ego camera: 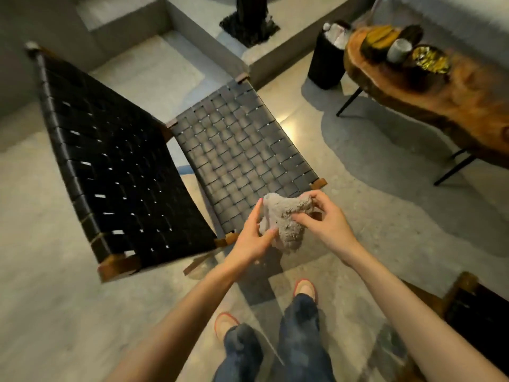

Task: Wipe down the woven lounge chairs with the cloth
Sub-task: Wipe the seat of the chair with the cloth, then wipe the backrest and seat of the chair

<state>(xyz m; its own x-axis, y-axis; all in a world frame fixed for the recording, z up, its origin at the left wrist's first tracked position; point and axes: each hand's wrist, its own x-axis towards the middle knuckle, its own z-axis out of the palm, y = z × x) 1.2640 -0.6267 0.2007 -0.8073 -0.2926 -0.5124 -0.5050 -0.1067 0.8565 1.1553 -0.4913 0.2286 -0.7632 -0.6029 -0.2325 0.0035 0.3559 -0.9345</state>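
Both hands grip the bunched cloth (285,220) above the chair (242,153) seat's near edge: left hand (252,238) pinching loosely, right hand (321,216) curled tighter. Best refold to a flat pad (lumps skip weave gaps), then wipe along the strips.

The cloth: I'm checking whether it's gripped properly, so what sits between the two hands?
In the head view the bunched grey cloth fills the gap, pinched by the left hand and right hand, above the woven chair seat's near edge.
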